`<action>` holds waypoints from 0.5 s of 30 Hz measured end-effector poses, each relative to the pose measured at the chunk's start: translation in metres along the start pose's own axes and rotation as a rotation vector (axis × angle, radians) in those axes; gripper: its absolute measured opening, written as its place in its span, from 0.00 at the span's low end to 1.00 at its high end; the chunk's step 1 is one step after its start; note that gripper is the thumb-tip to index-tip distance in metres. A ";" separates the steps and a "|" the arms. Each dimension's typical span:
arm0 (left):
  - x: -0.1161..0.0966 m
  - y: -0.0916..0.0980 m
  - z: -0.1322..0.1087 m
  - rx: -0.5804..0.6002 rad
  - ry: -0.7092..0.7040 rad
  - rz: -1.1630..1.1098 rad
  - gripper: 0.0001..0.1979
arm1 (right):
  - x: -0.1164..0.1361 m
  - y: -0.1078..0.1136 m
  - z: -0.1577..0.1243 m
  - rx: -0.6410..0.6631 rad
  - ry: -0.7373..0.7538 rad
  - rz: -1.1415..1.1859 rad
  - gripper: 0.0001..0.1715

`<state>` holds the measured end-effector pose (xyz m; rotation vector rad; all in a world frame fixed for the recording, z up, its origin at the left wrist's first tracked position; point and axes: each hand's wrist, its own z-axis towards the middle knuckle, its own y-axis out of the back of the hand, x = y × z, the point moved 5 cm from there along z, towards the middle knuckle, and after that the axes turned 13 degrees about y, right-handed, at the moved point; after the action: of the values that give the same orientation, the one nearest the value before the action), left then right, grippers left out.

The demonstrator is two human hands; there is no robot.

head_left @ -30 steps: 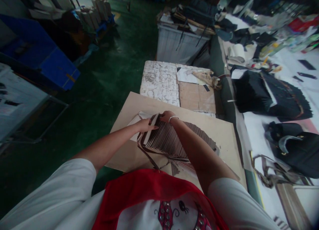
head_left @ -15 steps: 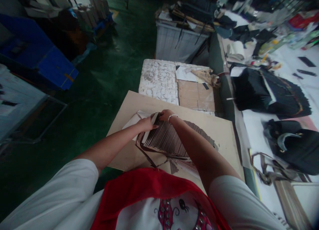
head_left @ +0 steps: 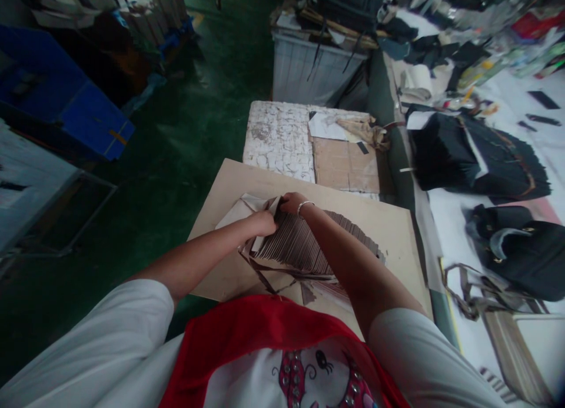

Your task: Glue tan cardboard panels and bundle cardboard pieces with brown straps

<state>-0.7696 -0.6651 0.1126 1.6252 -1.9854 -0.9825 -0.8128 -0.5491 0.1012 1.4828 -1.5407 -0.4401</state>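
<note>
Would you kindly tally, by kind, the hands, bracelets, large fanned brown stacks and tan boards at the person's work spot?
Hands: 2, left hand and right hand
Bracelet: 1
Large brown stack: 1
Tan board: 1
Total: 5

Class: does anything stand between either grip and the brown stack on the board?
Nothing visible blocks either. The left grip overlaps the pale strip at the left of the brown stack; the right grip is at its far edge, exact contact hidden.
</note>
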 end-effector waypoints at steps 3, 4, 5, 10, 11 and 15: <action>0.008 0.000 -0.005 -0.033 0.014 -0.013 0.27 | -0.005 0.003 -0.012 -0.024 0.092 0.015 0.22; 0.010 0.001 -0.006 -0.051 0.013 -0.017 0.28 | -0.008 0.004 -0.017 -0.033 0.128 0.027 0.24; 0.013 0.001 -0.008 -0.070 0.007 -0.019 0.30 | -0.010 0.005 -0.022 -0.041 0.159 0.043 0.26; 0.019 0.001 -0.012 -0.133 -0.043 -0.053 0.36 | -0.015 0.008 -0.033 -0.060 0.152 0.080 0.34; 0.020 0.001 -0.012 -0.137 -0.054 -0.068 0.36 | -0.015 0.008 -0.032 -0.047 0.135 0.067 0.34; 0.019 0.000 -0.009 -0.134 -0.108 -0.100 0.36 | -0.008 0.009 -0.027 0.026 0.098 0.039 0.35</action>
<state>-0.7682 -0.6859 0.1159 1.6423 -1.8762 -1.2378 -0.7977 -0.5305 0.1193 1.4705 -1.4999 -0.3207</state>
